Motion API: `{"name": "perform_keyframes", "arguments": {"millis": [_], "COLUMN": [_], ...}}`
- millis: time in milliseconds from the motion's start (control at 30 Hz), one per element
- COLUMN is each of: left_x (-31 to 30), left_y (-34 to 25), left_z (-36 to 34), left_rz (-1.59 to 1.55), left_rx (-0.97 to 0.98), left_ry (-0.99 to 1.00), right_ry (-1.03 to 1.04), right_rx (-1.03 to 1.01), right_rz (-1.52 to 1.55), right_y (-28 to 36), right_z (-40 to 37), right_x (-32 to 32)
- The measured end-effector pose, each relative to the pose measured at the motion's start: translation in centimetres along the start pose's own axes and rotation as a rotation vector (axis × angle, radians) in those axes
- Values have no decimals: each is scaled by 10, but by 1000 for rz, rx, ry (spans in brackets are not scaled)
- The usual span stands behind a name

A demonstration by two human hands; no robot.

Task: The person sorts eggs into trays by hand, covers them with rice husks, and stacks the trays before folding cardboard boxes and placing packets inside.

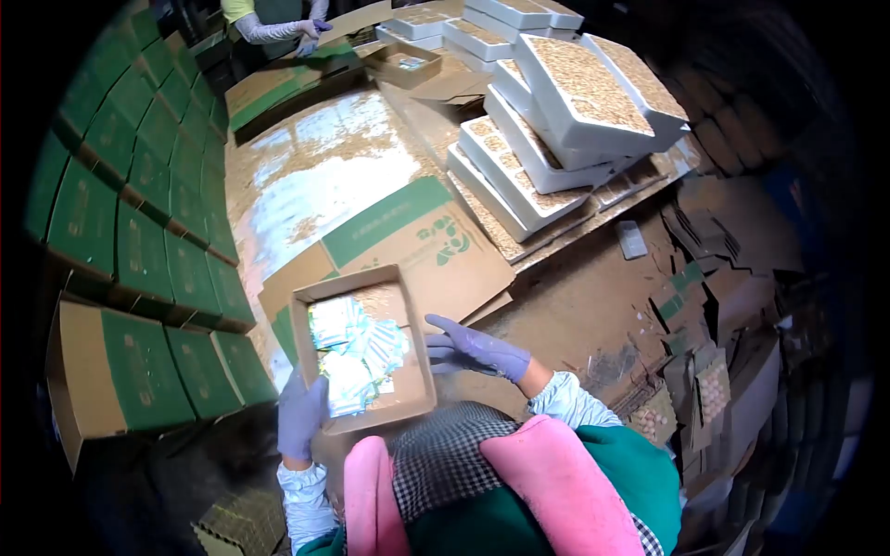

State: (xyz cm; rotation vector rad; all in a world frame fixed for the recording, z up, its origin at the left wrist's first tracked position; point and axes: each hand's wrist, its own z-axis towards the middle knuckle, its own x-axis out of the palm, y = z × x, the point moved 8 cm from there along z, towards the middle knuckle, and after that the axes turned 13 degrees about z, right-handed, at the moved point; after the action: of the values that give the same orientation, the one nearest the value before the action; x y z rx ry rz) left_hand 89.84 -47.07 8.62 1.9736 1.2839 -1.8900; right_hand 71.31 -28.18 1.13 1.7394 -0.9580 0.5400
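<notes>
An open, shallow cardboard box [422, 366] sits close in front of my body, partly over a flattened carton. Inside it lies a loose pile of small white and light-blue printed packets [360, 347]. My left hand [304, 412], in a purple glove, is closed on the box's near left wall; some of its fingers are hidden. My right hand [477, 350], also gloved in purple, is just off the right wall with its fingers stretched out and apart. Beneath the box is the flattened green-and-brown carton [399, 236] with a printed pattern.
Green cartons [139, 250] form a stacked wall on the left. White foam trays [593, 93] filled with small brown pieces are piled at the back right. Another person's gloved hands [311, 32] are at the far end, near a smaller box [403, 65]. Cardboard scraps [686, 296] lie at right.
</notes>
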Motion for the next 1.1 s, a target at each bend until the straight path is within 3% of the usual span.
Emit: {"name": "perform_keyframes", "arguments": {"millis": [33,67,133,200,267,300,333,400,433,500,533,600,700,767,800,867,933,967,1000,1067,1100], "left_x": [9,19,19,30,36,30,32,21,26,85,97,88,99,88,86,97,99,104,106,84,72], "left_y": [-10,-16,-38,-28,-7,7,26,129,140,149,146,137,141,132,128,142,144,149,147,146,131], "left_z": [20,33,57,79,95,96,107,119,114,106,95,76,66,67,67,73,86,92,88,84,75], "left_rz": [59,112,22,-35,-280,195,207,-191,-188,-850,-859,-275,-369,-374,-386,-481,-386,-429,-445,-357,-184], "left_rx": [49,70,72,90,472,617,576,-397,-432,-563,-592,-625,-525,-507,-477,-478,-454,-386,-376,-533,-453], "left_ry": [22,36,83,27,-34,-234,-238,-441,-462,-87,-110,-352,-490,-477,-457,-405,-353,-379,-356,-344,-272], "right_ry": [36,-199,-347,-391,-453,-451,-446,-405,-372,-378,-413,-391,-358,-647,-592,-796,-482,-251,-278,-176,-171], "right_rx": [-46,-86,-319,-360,-336,-362,-387,-436,-433,-412,-402,-451,-409,-518,-396,-559,-200,-60,-240,-392,-386], "right_rz": [-274,-671,-613,-471,-239,-210,-179,-192,-250,-372,-432,-543,-394,-546,-448,-712,-910,-876,-730,-1003,-1226], "right_y": [12,18,35,43,67,81,94,129,145,170,178,183,186,180,166,171,163,163,182,198,202], "right_z": [-1,-3,-2,2,5,11,20,48,71,121,149,236,311,379,412,417,449,414,351,259,209], "right_x": [11,0,-2,-22,-25,-30,-35,-24,-17,-8,-6,-23,-6,-55,-82,-98,-128,-99,-48,-32,-37]}}
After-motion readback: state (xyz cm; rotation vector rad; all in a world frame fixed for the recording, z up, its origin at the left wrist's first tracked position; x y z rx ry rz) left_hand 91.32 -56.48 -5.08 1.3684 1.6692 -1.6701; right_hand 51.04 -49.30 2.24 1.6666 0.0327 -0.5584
